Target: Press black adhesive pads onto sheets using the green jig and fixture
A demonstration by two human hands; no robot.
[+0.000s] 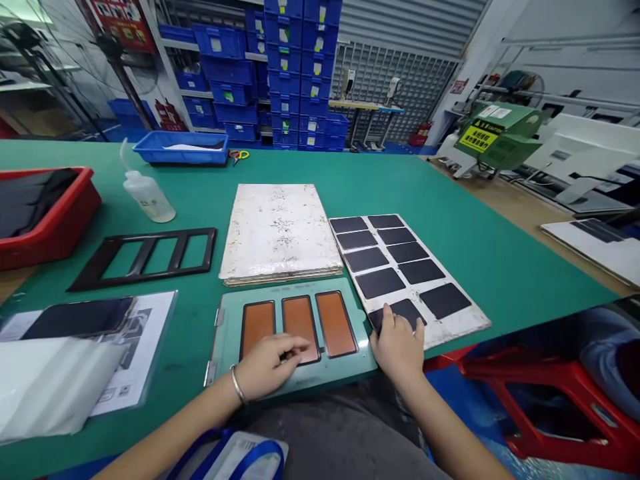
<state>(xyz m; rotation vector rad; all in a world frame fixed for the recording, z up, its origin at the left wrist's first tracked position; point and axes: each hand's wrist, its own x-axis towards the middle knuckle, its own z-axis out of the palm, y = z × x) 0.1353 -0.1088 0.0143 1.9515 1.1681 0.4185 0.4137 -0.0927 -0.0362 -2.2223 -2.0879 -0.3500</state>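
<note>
My left hand (273, 363) hovers over or rests on a light green hinged plate (295, 381), fingers loosely curved, with nothing visible between thumb and fingers. Set into the plate are three black-framed openings showing brown panels (337, 323). My right hand (400, 345) has its fingers spread over the nearest left black rectangular piece (407, 309) on a white board (447, 328). Its fingertips touch that piece around its edges, and the hand covers its near part. Other black pieces (444, 301) lie in two columns on the same board.
A stack of stained white boards (280, 230) stands behind the plate. To the left lie a black frame (145, 257), a phone (80, 317), a white bag (55, 387) and a squeeze bottle (149, 197). Red bin (80, 207), blue tray (180, 155) and scissors (237, 156) sit farther out.
</note>
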